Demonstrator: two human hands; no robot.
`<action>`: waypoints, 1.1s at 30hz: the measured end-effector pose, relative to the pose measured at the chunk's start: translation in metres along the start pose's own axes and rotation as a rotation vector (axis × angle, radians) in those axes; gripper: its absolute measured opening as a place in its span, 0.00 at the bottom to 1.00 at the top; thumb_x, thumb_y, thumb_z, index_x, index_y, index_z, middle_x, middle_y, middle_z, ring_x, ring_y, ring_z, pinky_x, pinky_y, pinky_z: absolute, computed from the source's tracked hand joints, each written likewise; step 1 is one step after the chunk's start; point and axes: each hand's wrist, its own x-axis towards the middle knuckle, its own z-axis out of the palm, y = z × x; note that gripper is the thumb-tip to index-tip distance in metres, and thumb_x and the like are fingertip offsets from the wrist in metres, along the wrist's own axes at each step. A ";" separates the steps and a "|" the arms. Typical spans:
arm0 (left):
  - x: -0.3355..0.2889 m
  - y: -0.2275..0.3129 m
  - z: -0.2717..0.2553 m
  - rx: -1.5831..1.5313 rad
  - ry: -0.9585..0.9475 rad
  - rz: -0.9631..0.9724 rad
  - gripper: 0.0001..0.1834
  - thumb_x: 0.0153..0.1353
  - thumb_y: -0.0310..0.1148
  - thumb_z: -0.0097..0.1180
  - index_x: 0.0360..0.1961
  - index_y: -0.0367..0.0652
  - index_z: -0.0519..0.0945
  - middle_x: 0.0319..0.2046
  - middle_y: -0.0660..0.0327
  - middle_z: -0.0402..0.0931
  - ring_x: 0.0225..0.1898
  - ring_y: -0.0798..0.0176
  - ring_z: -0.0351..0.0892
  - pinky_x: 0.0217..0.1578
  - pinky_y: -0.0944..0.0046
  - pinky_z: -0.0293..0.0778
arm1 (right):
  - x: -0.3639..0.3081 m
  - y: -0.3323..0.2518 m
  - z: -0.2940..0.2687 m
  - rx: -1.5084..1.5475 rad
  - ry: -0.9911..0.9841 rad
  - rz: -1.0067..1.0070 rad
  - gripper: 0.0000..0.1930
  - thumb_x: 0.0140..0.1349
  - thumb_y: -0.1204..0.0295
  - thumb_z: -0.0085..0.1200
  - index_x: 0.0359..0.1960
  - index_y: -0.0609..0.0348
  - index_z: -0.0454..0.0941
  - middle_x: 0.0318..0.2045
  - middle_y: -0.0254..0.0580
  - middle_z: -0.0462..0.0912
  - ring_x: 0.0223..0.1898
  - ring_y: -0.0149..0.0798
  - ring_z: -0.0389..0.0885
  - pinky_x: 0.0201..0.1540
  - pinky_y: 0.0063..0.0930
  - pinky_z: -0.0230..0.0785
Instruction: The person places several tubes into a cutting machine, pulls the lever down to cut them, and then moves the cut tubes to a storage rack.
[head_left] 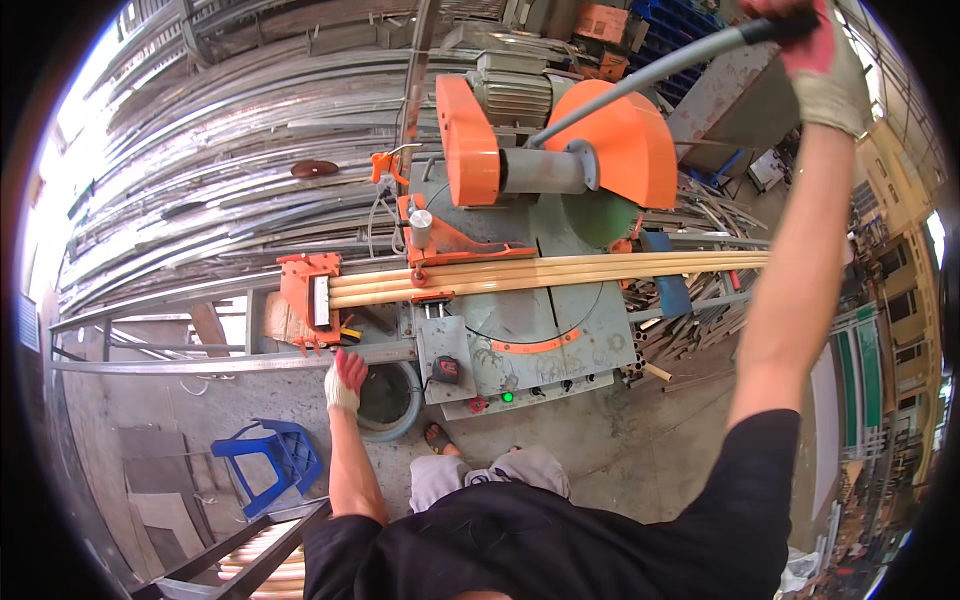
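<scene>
My right hand [815,65], in a white glove with a reddish palm, is raised at the upper right and wrapped round the black-gripped lever [665,72] of an orange cut-off saw [625,130]. The saw head is up, with its greenish blade [600,220] partly below the orange guard. Several long tan tubes [500,278] lie side by side across the grey saw table [510,318]. Their left ends meet an orange end stop [305,295]. Just below that stop, my gloved left hand [346,380] has its fingers curled at the metal rail [250,360].
A black-and-red tape measure [445,370] sits on the saw's front plate, near a lit green button [508,397]. A bucket [390,400] and a blue stool [270,460] stand on the floor. Metal bars [230,180] are stacked behind; more tan tubes [265,560] lie lower left.
</scene>
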 end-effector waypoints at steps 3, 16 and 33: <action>-0.051 -0.006 -0.074 -0.333 -0.291 -0.130 0.07 0.69 0.42 0.50 0.37 0.55 0.76 0.37 0.58 0.77 0.38 0.53 0.78 0.38 0.56 0.77 | -0.001 -0.037 0.025 1.129 0.236 0.465 0.16 0.69 0.58 0.49 0.30 0.58 0.70 0.21 0.42 0.73 0.24 0.41 0.73 0.36 0.37 0.70; -0.318 -0.002 0.367 1.015 -0.350 0.710 0.13 0.71 0.26 0.48 0.52 0.34 0.78 0.46 0.54 0.83 0.49 0.62 0.81 0.51 0.66 0.74 | -0.298 -0.343 -0.065 0.955 0.260 0.719 0.16 0.68 0.65 0.42 0.23 0.58 0.71 0.33 0.50 0.83 0.44 0.47 0.79 0.64 0.52 0.61; -0.379 -0.081 0.457 0.853 -1.036 1.118 0.16 0.57 0.37 0.49 0.39 0.40 0.83 0.42 0.50 0.81 0.52 0.42 0.77 0.61 0.41 0.63 | -0.408 -0.390 -0.057 0.773 0.183 0.694 0.09 0.54 0.64 0.61 0.30 0.55 0.83 0.27 0.43 0.83 0.28 0.47 0.84 0.32 0.37 0.74</action>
